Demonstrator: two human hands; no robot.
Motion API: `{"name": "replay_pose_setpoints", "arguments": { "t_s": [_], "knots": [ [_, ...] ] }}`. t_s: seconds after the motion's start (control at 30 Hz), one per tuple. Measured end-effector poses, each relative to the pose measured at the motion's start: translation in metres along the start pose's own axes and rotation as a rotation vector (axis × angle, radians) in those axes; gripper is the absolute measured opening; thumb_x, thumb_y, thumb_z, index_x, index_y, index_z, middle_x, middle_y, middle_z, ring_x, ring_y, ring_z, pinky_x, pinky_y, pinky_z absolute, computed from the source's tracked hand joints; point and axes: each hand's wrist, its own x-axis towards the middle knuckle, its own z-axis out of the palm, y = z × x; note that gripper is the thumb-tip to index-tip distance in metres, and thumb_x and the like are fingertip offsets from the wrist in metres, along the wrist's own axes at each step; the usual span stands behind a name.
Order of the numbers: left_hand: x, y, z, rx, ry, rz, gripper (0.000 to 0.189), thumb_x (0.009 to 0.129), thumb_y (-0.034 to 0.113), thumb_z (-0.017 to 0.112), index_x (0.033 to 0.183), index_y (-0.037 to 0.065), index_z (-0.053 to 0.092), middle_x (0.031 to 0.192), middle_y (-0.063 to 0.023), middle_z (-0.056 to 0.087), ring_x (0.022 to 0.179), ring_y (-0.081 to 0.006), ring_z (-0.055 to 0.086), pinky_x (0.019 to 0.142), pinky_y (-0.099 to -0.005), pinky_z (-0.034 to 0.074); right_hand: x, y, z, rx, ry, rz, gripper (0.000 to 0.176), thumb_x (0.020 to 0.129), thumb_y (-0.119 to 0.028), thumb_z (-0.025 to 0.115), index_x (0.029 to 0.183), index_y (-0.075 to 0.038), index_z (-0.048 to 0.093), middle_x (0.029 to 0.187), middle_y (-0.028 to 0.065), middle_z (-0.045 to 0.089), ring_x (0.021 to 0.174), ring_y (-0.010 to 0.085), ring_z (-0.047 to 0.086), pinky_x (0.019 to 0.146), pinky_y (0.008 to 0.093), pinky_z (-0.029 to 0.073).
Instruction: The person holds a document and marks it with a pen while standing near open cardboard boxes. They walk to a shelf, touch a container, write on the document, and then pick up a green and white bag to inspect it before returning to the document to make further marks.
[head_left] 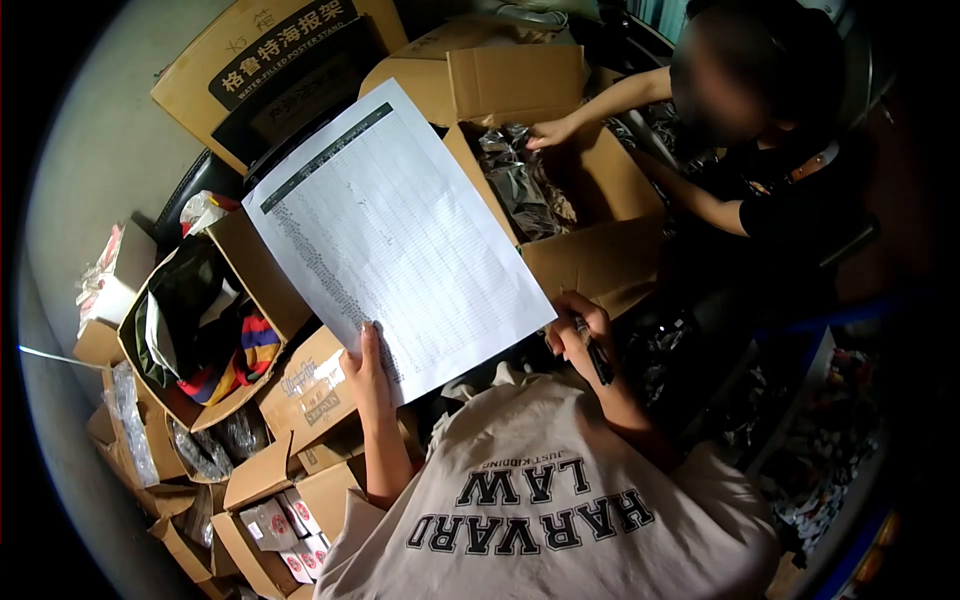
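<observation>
A large printed sheet of paper (pixel 430 240) with a dark header row and a long table of fine lines is tilted up in front of me. My left hand (pixel 368 380) grips its lower left edge, thumb on the front face. Near the lower right corner of the sheet, my right hand (pixel 582 325) is closed around a black pen (pixel 598 362) that points down toward my forearm. The small print is too fine to read.
Across from me, a person (pixel 770 130) in dark clothes reaches into an open cardboard box (pixel 590 255) holding dark plastic-wrapped packages (pixel 520 185). To the left are a carton of colourful cloth (pixel 250 350), a carton of small white boxes (pixel 290 530) and a poster-stand carton (pixel 205 60).
</observation>
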Motion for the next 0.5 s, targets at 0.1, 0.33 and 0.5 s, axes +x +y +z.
{"name": "replay_pose_setpoints", "arguments": {
  "t_s": [0.1, 0.33, 0.5],
  "knots": [
    [0.0003, 0.0014, 0.0025, -0.041, -0.022, 0.020, 0.030, 0.078, 0.024, 0.055, 0.065, 0.005, 0.036, 0.064, 0.0008, 0.042, 0.058, -0.0041, 0.038, 0.051, -0.0165, 0.032, -0.0002, 0.0020, -0.0005, -0.005, 0.005, -0.006, 0.011, 0.079, -0.006, 0.046, 0.069, 0.000, 0.048, 0.050, 0.0002, 0.042, 0.041, 0.0058, 0.041, 0.038, 0.0197, 0.032],
    [0.0030, -0.0056, -0.0028, -0.045, -0.041, 0.001, 0.028, 0.078, 0.025, 0.055, 0.068, 0.003, 0.040, 0.063, 0.0013, 0.041, 0.057, -0.0041, 0.036, 0.050, -0.0172, 0.032, -0.0012, 0.0029, 0.0008, -0.020, 0.021, -0.007, 0.011, 0.078, -0.006, 0.046, 0.070, 0.000, 0.049, 0.051, 0.0003, 0.043, 0.041, 0.0058, 0.041, 0.038, 0.0194, 0.032],
    [0.0026, -0.0068, -0.0024, -0.011, 0.001, 0.015, 0.029, 0.077, 0.025, 0.056, 0.067, 0.005, 0.038, 0.062, 0.0023, 0.039, 0.056, -0.0041, 0.034, 0.049, -0.0170, 0.030, -0.0007, 0.0033, 0.0011, -0.026, 0.005, 0.007, 0.011, 0.078, -0.006, 0.046, 0.070, 0.001, 0.050, 0.051, 0.0001, 0.043, 0.041, 0.0056, 0.041, 0.038, 0.0192, 0.032]
  ]
}}
